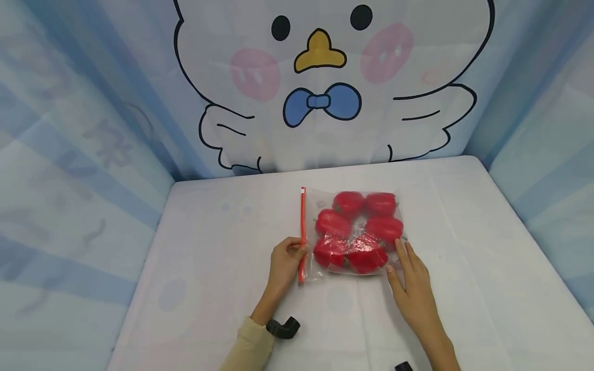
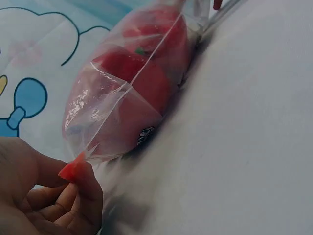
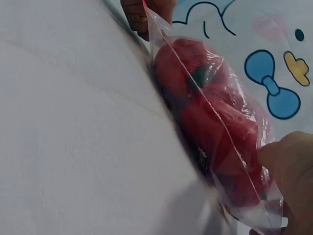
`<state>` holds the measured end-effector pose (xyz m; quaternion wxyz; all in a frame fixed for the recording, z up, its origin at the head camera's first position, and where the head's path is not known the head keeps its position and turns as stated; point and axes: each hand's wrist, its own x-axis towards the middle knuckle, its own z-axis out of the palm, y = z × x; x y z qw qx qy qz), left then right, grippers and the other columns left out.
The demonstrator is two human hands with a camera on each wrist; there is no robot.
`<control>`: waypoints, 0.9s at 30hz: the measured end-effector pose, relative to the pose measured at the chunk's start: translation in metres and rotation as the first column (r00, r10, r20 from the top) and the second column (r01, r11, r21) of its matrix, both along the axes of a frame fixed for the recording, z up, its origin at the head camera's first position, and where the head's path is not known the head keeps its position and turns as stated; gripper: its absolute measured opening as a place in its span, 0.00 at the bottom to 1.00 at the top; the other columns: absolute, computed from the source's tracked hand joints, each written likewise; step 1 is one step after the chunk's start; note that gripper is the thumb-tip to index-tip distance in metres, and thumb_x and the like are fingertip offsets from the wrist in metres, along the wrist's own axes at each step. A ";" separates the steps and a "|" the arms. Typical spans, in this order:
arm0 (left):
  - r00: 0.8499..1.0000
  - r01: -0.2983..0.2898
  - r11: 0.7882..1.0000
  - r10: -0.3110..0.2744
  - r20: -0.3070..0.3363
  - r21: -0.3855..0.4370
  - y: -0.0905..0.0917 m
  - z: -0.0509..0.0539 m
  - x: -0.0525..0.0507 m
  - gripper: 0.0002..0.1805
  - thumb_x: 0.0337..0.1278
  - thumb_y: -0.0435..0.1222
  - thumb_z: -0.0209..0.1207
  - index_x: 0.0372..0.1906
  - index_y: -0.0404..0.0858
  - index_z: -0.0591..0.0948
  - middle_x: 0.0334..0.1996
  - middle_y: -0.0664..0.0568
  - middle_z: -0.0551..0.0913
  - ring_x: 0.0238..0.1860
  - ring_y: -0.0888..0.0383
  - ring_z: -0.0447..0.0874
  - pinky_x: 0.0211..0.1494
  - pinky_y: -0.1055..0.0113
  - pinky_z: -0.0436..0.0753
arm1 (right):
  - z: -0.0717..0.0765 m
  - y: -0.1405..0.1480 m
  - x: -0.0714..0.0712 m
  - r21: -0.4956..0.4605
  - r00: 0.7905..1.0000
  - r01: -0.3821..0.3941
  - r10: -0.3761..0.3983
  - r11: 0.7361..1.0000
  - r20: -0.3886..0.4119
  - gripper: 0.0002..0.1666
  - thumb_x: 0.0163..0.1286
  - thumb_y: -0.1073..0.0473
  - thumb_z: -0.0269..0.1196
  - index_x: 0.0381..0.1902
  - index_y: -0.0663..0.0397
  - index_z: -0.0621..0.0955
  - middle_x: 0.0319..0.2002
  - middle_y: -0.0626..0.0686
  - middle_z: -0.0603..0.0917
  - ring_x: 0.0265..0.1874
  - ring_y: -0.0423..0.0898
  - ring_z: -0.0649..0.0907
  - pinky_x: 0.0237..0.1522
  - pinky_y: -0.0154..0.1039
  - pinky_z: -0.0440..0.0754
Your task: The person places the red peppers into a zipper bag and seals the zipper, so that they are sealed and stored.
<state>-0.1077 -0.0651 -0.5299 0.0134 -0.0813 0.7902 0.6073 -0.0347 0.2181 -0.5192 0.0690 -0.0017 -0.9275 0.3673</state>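
Note:
A clear zip bag [image 1: 320,273] lies flat on the white table, filled with several red bell peppers [image 1: 334,222] that have small green stems. Its red zip strip [image 1: 303,216] runs along the left side. My left hand [image 1: 284,263] pinches that strip between thumb and fingers near its lower part; the left wrist view shows the red end [image 2: 73,169] in the pinch. At the bag's lower right corner, my right hand [image 1: 413,288] touches the plastic with extended fingers. In the right wrist view the thumb [image 3: 271,154] rests against the bag's side.
The white table [image 1: 223,221] reaches back to a curtain [image 1: 320,144] printed with a cartoon bird. Blue patterned curtains [image 1: 83,206] hang at both sides. A black wrist strap [image 1: 283,328] sits on the left wrist, and a black piece [image 1: 403,366] shows by the right forearm.

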 end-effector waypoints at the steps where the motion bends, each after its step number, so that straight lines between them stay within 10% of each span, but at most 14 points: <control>1: 1.000 -0.018 0.999 0.018 -0.022 -0.030 -0.003 0.000 -0.002 0.10 0.62 0.29 0.67 0.47 0.31 0.87 0.35 0.41 0.88 0.29 0.65 0.81 0.33 0.77 0.78 | 0.000 -0.004 -0.002 0.008 1.000 -0.007 0.007 1.000 0.000 0.43 0.80 0.53 0.59 0.85 0.42 0.55 0.81 0.69 0.57 0.74 0.77 0.62 0.59 0.84 0.67; 15: 0.988 -0.136 0.974 0.120 -0.099 -0.179 -0.021 -0.005 -0.031 0.08 0.62 0.29 0.68 0.45 0.33 0.88 0.35 0.41 0.90 0.29 0.60 0.83 0.31 0.74 0.76 | -0.005 -0.027 -0.048 0.072 0.996 -0.079 0.082 0.994 -0.044 0.41 0.79 0.52 0.61 0.83 0.49 0.60 0.81 0.64 0.62 0.74 0.73 0.67 0.66 0.79 0.67; 23: 0.995 0.010 0.942 -0.041 -0.088 -0.334 -0.058 0.000 -0.046 0.08 0.65 0.32 0.65 0.45 0.33 0.87 0.36 0.43 0.90 0.30 0.60 0.82 0.33 0.72 0.77 | -0.004 -0.014 -0.074 0.158 0.979 -0.201 0.203 0.967 0.004 0.38 0.80 0.50 0.59 0.82 0.50 0.63 0.79 0.64 0.66 0.74 0.70 0.68 0.69 0.75 0.68; 27: 0.991 0.074 0.894 -0.117 -0.070 -0.442 -0.091 0.008 -0.042 0.07 0.66 0.33 0.64 0.46 0.36 0.87 0.35 0.45 0.89 0.28 0.61 0.79 0.32 0.71 0.75 | 0.001 0.015 -0.068 0.267 0.970 -0.236 0.243 0.934 0.006 0.31 0.79 0.55 0.60 0.76 0.55 0.71 0.73 0.67 0.74 0.70 0.70 0.72 0.65 0.75 0.72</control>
